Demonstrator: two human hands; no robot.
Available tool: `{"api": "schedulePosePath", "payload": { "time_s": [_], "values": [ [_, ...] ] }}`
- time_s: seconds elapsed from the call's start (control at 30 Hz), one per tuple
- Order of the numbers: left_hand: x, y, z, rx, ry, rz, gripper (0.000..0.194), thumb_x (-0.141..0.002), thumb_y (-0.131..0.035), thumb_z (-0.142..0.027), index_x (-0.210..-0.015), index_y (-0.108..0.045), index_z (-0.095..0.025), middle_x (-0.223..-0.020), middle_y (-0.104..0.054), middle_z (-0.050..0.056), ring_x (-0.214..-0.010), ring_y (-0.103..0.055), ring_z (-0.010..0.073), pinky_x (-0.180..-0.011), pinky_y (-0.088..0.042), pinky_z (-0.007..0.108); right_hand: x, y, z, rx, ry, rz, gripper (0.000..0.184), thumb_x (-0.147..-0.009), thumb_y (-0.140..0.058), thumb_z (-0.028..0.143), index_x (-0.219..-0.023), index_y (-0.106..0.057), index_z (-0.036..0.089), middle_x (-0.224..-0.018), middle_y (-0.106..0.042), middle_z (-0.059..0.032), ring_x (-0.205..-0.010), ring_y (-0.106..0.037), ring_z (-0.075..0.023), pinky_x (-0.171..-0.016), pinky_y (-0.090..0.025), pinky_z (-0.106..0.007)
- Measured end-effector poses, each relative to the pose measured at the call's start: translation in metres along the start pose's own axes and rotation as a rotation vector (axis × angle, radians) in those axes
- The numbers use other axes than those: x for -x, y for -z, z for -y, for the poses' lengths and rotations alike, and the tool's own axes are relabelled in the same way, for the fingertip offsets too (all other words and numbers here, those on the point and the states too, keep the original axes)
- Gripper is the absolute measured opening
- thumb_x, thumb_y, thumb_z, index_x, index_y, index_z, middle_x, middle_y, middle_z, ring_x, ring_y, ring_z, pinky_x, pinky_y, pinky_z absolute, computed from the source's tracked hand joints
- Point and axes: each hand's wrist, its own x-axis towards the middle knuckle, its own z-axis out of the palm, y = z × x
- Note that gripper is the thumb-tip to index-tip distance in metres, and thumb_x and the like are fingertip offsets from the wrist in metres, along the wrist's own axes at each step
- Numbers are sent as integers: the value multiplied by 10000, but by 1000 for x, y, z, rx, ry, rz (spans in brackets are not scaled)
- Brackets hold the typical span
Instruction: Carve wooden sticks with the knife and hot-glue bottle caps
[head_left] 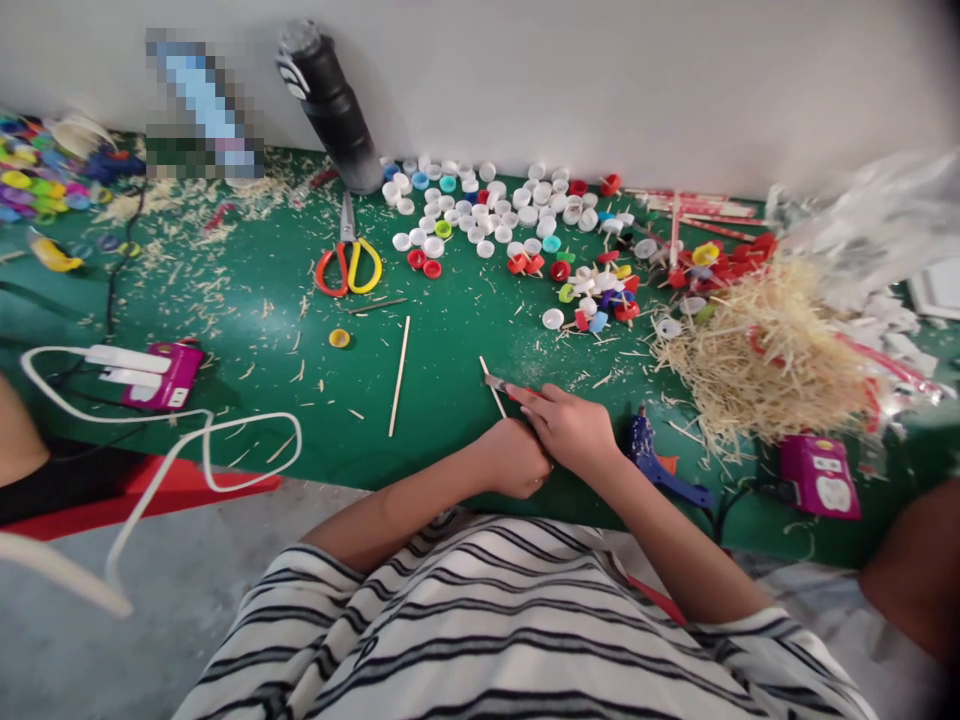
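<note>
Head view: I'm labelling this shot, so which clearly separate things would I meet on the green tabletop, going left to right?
Left purple box, scissors, left stick, right stick, blue glue gun, right purple box.

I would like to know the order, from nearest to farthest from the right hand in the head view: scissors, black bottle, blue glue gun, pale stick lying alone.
1. Blue glue gun, just right of the right hand.
2. Pale stick, to the left, past the left hand.
3. Scissors, farther left and back.
4. Black bottle, at the back, by the wall.
</note>
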Motion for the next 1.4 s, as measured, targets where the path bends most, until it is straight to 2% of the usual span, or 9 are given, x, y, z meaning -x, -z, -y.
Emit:
{"api": "schedulePosePath", "payload": {
  "time_s": [0.33,0.7,0.9,1.07,1.23,1.4],
  "values": [
    [0,-4,1,58,56,-6,240,-811,-564,-241,-681,-744,-149,-572,-671,93,-495,-571,201,-498,-374,330,-21,8,9,30,23,24,468,-1067,-278,434,-1492,-464,495,-1056,-670,-24,-883,-635,-174,-613,-353,-268],
    [-5,-1,-3,7,104,51,245,-837,-550,-243,-773,-765,-145,-663,-719,110,-574,-627,242,-517,-385,350,-6,7,8,21,-2,-2,460,-1063,-314,414,-1482,-494,470,-1000,-674,-23,-814,-628,-150,-565,-298,-275],
    [-5,1,-3,13,85,42,235,-813,-552,-217,-702,-742,-134,-619,-689,125,-543,-604,221,-505,-360,333,8,1,-5,51,3,-36,458,-1064,-315,422,-1482,-501,459,-999,-673,-26,-802,-621,-147,-536,-240,-300],
    [-4,-3,-1,9,60,19,231,-818,-551,-219,-715,-743,-142,-638,-702,123,-543,-601,219,-518,-371,338,4,-1,-6,-5,34,-62,454,-1064,-329,426,-1481,-507,451,-992,-675,-20,-791,-618,-140,-547,-242,-294],
    [-4,-7,1,6,30,38,216,-814,-570,-218,-750,-765,-151,-666,-715,123,-583,-617,231,-556,-396,357,-1,0,-3,-27,87,-33,445,-1062,-339,426,-1457,-545,435,-988,-678,-28,-798,-614,-142,-556,-248,-287],
    [-3,-8,1,32,34,18,222,-807,-580,-229,-706,-757,-142,-618,-688,125,-544,-593,221,-534,-371,359,-4,-2,-2,-11,47,-26,446,-1060,-335,432,-1461,-531,456,-964,-671,-21,-792,-606,-146,-551,-240,-284]
  ]
}}
